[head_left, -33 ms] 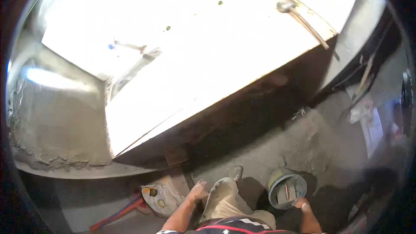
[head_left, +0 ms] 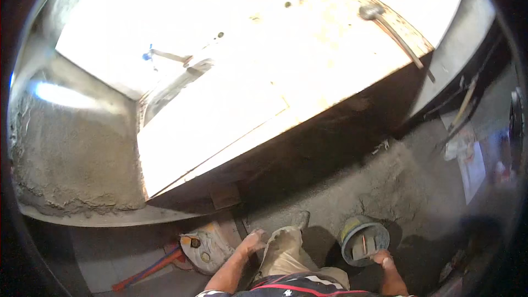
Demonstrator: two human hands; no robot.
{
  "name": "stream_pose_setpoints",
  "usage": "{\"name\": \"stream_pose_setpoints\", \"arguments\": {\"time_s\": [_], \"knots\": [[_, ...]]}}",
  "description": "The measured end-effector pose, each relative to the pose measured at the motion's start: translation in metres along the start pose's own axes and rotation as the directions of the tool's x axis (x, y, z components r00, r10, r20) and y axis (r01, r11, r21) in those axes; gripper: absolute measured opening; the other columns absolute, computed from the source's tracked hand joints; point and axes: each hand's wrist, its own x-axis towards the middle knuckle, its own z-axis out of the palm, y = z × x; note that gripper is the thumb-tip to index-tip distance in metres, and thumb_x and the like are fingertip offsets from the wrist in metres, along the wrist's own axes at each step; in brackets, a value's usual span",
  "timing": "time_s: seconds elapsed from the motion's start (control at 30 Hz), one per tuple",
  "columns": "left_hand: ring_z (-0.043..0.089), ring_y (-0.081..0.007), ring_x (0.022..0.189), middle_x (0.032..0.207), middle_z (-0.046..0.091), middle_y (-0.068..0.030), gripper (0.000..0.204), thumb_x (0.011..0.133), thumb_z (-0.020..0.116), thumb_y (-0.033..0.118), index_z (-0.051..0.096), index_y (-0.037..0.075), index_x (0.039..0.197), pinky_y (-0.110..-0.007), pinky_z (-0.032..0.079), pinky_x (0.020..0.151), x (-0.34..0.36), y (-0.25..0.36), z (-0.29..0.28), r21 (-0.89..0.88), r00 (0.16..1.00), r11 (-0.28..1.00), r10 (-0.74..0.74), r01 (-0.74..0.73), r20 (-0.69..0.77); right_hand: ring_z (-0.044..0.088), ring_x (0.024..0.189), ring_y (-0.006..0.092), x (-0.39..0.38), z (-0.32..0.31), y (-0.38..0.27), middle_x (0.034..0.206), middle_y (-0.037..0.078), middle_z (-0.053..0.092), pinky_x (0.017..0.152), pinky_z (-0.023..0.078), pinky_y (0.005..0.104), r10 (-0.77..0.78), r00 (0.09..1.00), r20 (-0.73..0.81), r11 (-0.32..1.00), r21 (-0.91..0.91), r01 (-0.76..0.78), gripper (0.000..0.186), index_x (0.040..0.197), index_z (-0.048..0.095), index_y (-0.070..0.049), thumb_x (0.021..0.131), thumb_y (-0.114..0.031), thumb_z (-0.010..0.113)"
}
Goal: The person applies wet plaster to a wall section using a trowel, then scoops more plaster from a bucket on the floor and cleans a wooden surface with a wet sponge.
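Note:
My right hand is closed at the near right rim of a round, mortar-stained bucket. Inside the bucket lies a flat, pale grey piece with a thin reddish strip on it. The fingers meet this piece's near corner; whether they grip it or the rim, I cannot make out. My left hand rests beside my bent left knee in light trousers. Its fingers are loosely extended, and nothing shows in them.
Ahead stands a brightly lit slab with a dark front edge. A mallet lies on it at the far right. To my left are an opened whitish sack and a red-and-blue long-handled tool. White sheets lie far right.
The slab's glare has dimmed a little, and the view has shifted slightly. Both hands and the bucket stay in nearly the same place.

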Motion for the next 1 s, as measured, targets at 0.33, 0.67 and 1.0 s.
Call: {"name": "stream_pose_setpoints", "arguments": {"time_s": [0.33, 0.67, 1.0], "knots": [[0.063, -0.0169, 0.103, 0.109, 0.069, -0.0104, 0.045, 0.092, 0.065, 0.018, 0.054, -0.003, 0.130, -0.031, 0.047, 0.094, -0.036, 0.137, -0.258, -0.570, 0.959, 0.787, -0.282, 0.234, 0.004, 0.067, 0.083, 0.0173, -0.121, -0.244, -0.235, 0.092, 0.012, 0.072, 0.072, 0.052, 0.0324, -0.568, 0.800, -0.194, 0.761, 0.248, 0.600, 0.027, 0.103, 0.070, 0.001, 0.087, -0.021, 0.067], [0.061, -0.0140, 0.099, 0.107, 0.067, -0.0107, 0.039, 0.096, 0.059, 0.014, 0.052, -0.007, 0.129, -0.027, 0.047, 0.087, -0.058, 0.159, -0.341, -0.636, 0.472, 0.767, -0.533, -0.082, -0.703, 0.063, 0.080, 0.0155, -0.257, -0.411, -0.541, 0.087, 0.012, 0.069, 0.073, 0.050, 0.0298, -0.929, 0.195, -0.316, 0.218, -0.038, 0.975, 0.022, 0.102, 0.067, 0.002, 0.092, -0.017, 0.063], [0.061, -0.0153, 0.097, 0.103, 0.066, -0.0084, 0.021, 0.096, 0.058, 0.009, 0.062, -0.006, 0.110, -0.028, 0.047, 0.090, -0.031, 0.123, -0.354, -0.529, 0.177, 0.834, -0.504, -0.156, -0.846, 0.063, 0.081, 0.0255, -0.271, -0.408, -0.871, 0.089, 0.015, 0.068, 0.077, 0.049, 0.0346, -0.960, -0.108, -0.258, -0.013, -0.342, 0.940, 0.023, 0.099, 0.066, -0.001, 0.090, -0.022, 0.062]]}}
